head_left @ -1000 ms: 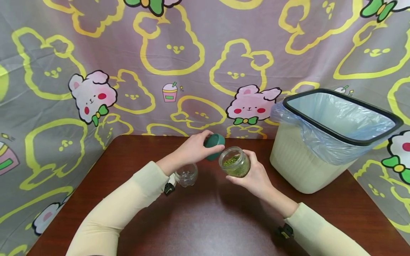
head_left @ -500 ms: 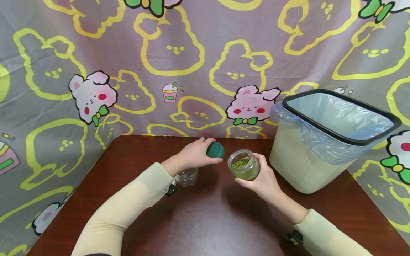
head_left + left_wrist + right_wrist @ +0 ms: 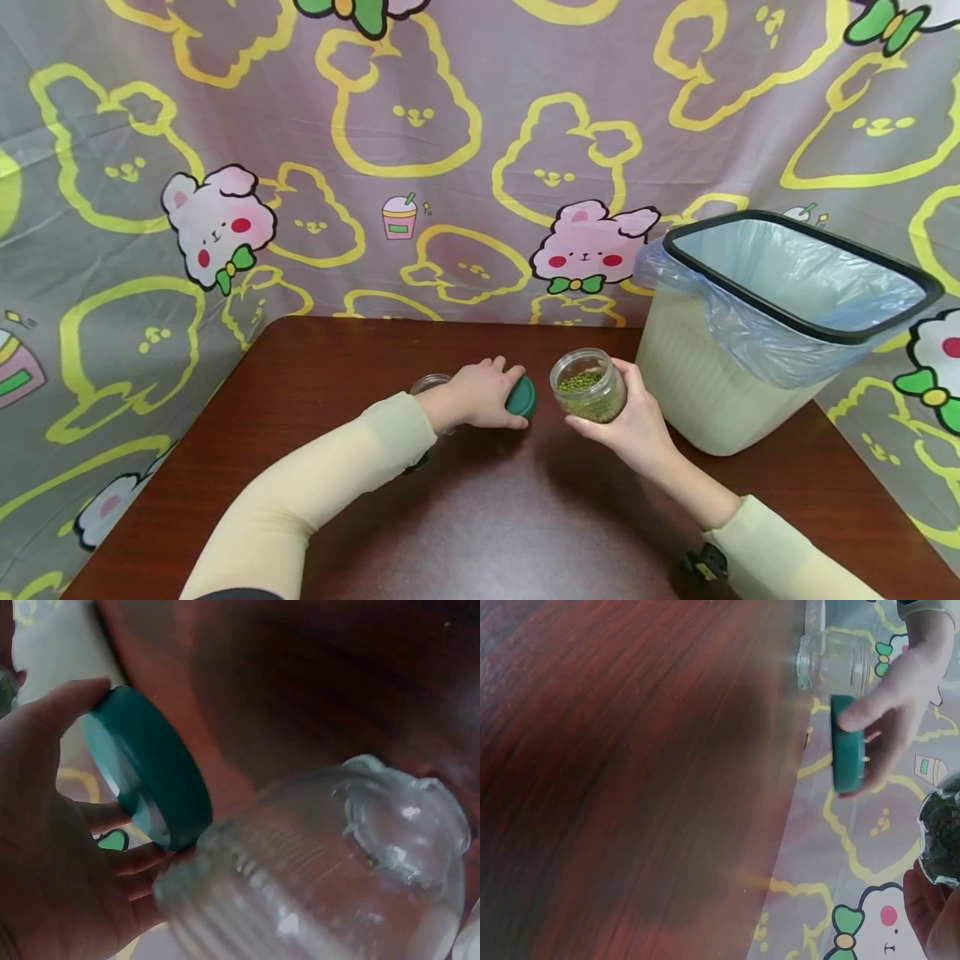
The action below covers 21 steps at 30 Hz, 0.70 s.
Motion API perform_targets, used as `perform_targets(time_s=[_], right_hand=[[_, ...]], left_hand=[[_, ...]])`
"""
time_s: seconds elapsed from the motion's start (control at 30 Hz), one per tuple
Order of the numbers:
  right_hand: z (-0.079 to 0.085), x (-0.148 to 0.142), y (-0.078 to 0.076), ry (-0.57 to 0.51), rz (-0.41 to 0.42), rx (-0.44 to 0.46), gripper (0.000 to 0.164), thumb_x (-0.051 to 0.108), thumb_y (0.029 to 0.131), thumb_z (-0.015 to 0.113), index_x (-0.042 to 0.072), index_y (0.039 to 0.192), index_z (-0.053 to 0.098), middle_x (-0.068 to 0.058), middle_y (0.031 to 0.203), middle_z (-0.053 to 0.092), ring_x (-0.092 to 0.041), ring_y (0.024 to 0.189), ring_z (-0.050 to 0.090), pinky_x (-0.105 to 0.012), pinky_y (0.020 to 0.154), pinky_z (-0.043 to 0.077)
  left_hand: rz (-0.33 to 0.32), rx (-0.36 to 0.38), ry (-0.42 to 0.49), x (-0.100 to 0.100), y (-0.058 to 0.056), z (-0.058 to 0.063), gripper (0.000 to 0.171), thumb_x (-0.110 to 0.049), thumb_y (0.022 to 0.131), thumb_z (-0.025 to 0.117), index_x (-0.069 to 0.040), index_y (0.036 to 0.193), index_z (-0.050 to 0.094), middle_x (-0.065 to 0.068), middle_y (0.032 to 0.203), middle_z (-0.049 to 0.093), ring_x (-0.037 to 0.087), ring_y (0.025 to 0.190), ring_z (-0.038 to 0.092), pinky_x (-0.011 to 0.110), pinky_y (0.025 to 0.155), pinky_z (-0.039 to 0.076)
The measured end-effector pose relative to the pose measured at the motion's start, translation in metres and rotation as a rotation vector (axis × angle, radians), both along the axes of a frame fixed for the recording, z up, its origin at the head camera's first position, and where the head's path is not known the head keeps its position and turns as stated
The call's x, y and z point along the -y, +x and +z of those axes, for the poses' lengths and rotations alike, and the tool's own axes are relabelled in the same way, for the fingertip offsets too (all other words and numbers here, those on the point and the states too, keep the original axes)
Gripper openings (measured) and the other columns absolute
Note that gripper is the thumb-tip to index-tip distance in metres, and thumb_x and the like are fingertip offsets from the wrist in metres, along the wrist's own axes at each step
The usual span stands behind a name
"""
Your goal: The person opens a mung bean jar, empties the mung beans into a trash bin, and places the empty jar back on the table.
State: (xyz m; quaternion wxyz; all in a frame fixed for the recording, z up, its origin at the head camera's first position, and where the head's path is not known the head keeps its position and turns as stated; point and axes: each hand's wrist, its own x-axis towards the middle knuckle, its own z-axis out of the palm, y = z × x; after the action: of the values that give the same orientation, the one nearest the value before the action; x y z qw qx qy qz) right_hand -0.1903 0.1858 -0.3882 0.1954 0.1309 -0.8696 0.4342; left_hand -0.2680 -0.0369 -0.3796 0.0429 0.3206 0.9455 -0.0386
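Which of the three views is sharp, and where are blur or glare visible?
Head view: sharp, with soft glare on the table. Left wrist view: the empty glass jar is close and blurred, while the green lid is clearer. Right wrist view: rotated, with hazy glare along the table edge; the jar of green beans is cut off.

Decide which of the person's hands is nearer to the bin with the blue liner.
Right. The right hand, gripping the jar of green beans, is just beside the bin; the left hand, holding the green lid, lies farther away.
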Motion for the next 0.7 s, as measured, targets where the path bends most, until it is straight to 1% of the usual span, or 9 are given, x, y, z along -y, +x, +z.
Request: perform_targets(time_s=[0.1,0.2,0.3,0.43,0.6,0.7], right_hand=[[0.000,-0.002,0.000,0.000,-0.005,0.009,0.088,0.033,0.059,0.084,0.009,0.127,0.033,-0.007,0.112,0.050,-0.023,0.099,0.049,-0.046,0.078,0.041],[0.000,-0.003,0.001,0.001,-0.010,0.007,0.088,0.033,0.059,0.084,0.008,0.126,0.034,-0.008,0.112,0.051,-0.023,0.098,0.049,-0.046,0.078,0.041],[-0.002,-0.005,0.002,-0.003,-0.015,0.004,0.088,0.032,0.058,0.084,0.008,0.126,0.034,-0.008,0.111,0.051,-0.024,0.098,0.049,-0.046,0.077,0.040],[-0.003,-0.007,0.002,-0.007,-0.019,-0.001,0.089,0.032,0.058,0.085,0.007,0.126,0.033,-0.008,0.111,0.050,-0.024,0.098,0.049,-0.046,0.078,0.040],[-0.003,-0.007,0.002,-0.011,-0.016,-0.009,0.089,0.032,0.058,0.085,0.007,0.126,0.033,-0.009,0.111,0.051,-0.024,0.098,0.049,-0.046,0.078,0.040],[-0.002,-0.008,0.002,-0.015,-0.015,-0.010,0.089,0.031,0.058,0.085,0.007,0.126,0.033,-0.009,0.111,0.051,-0.024,0.098,0.049,-0.046,0.078,0.040]], left_hand=[[-0.019,0.010,-0.079,-0.004,0.003,-0.005,0.086,-0.065,0.072,0.055,-0.017,0.139,0.031,0.013,0.128,0.041,0.025,0.109,0.045,0.035,0.080,0.043],[-0.034,0.028,-0.116,-0.006,0.005,-0.008,0.086,-0.064,0.072,0.057,-0.018,0.140,0.030,0.014,0.132,0.038,0.028,0.113,0.043,0.035,0.085,0.040],[-0.042,0.036,-0.138,-0.007,0.006,-0.010,0.086,-0.064,0.071,0.058,-0.019,0.139,0.031,0.013,0.130,0.040,0.028,0.112,0.044,0.035,0.085,0.041],[-0.043,0.042,-0.177,-0.008,0.007,-0.012,0.084,-0.064,0.070,0.059,-0.020,0.137,0.033,0.011,0.125,0.043,0.025,0.109,0.046,0.034,0.082,0.042],[-0.040,0.054,-0.217,-0.009,0.005,-0.015,0.085,-0.065,0.070,0.058,-0.021,0.138,0.033,0.011,0.129,0.041,0.025,0.111,0.045,0.033,0.083,0.041],[-0.045,0.047,-0.236,-0.008,0.005,-0.017,0.085,-0.066,0.070,0.058,-0.021,0.138,0.033,0.011,0.131,0.040,0.025,0.112,0.045,0.033,0.083,0.041]])
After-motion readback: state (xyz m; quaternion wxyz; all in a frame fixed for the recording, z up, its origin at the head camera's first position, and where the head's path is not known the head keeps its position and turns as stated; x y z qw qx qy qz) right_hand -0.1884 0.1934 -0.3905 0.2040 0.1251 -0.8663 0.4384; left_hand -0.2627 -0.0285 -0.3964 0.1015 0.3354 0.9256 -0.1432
